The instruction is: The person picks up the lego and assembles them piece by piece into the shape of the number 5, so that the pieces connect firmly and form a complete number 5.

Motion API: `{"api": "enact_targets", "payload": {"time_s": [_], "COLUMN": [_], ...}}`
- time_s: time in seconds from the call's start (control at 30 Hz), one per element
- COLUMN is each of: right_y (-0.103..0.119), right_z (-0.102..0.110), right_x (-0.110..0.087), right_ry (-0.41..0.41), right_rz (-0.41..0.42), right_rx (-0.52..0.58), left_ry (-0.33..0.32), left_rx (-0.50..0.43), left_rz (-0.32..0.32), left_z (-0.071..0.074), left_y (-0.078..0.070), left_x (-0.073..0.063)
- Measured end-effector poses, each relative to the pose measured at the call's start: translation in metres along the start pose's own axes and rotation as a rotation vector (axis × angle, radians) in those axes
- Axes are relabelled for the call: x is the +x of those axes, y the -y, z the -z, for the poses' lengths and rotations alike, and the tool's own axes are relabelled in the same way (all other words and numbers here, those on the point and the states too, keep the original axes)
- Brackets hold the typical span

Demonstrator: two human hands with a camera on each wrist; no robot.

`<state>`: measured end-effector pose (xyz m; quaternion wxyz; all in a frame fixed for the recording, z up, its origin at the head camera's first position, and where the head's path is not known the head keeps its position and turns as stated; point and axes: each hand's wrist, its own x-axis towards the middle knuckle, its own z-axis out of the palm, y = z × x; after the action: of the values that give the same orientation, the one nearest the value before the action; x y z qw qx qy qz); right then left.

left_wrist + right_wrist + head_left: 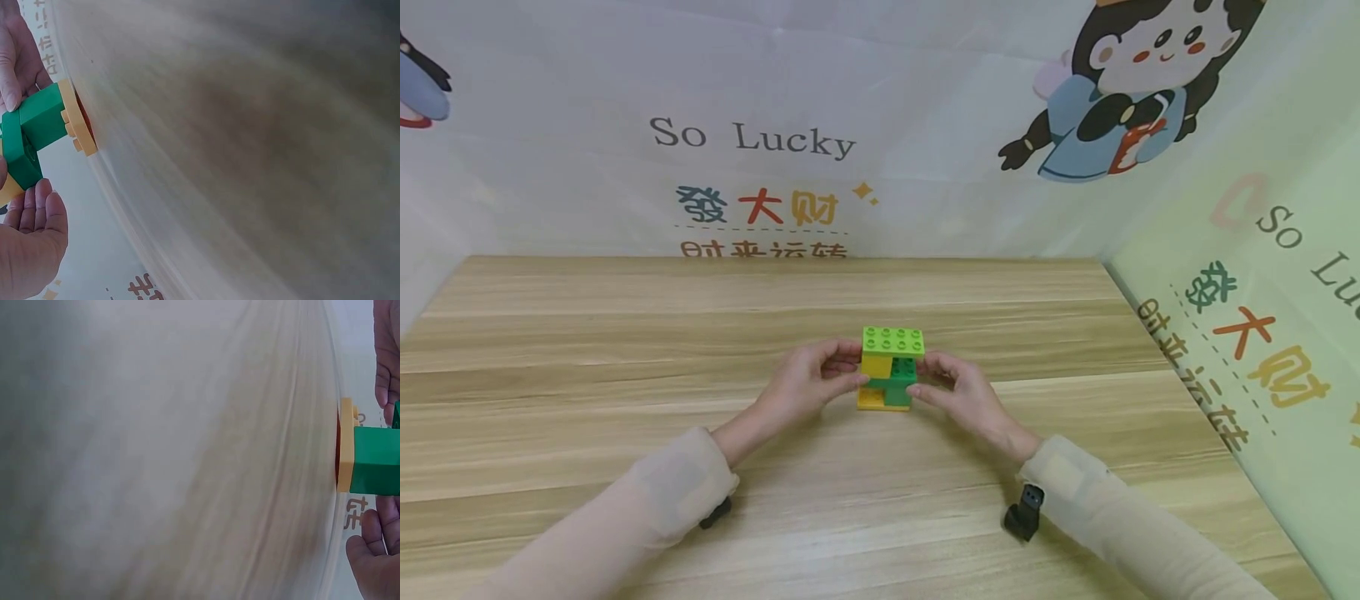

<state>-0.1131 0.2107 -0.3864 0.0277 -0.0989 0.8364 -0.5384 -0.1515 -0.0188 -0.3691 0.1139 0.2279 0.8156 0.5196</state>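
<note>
A small stack of toy building blocks stands upright between the two hands in the head view. It has a lime studded block on top, a yellow block and dark green bricks in the middle, and a thin orange-yellow plate at the bottom, close over the table. From the left, the left hand grips the stack's middle, thumb in front and fingers behind. On the other side the right hand holds it, its thumb against the lower green brick. Both wrist views show only part of the stack.
The wood-grain table extends all around the stack. Behind it hangs a pale printed backdrop with lettering and a cartoon figure, and a similar printed sheet borders the right side.
</note>
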Motion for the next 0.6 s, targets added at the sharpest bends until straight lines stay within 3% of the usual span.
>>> {"api": "enact_targets", "payload": {"time_s": [0.17,0.6], "right_y": [0.0,-0.001], "right_z": [0.0,0.0], "right_x": [0.003,0.009], "right_ry": [0.001,-0.011], "right_rz": [0.0,-0.005], "right_rx": [0.008,0.001], "left_ry": [0.0,0.02], "left_rx": [-0.019,-0.005], "left_rz": [0.038,0.056], "left_z": [0.0,0.003], "left_y": [-0.001,0.001], "left_x": [0.003,0.011]}}
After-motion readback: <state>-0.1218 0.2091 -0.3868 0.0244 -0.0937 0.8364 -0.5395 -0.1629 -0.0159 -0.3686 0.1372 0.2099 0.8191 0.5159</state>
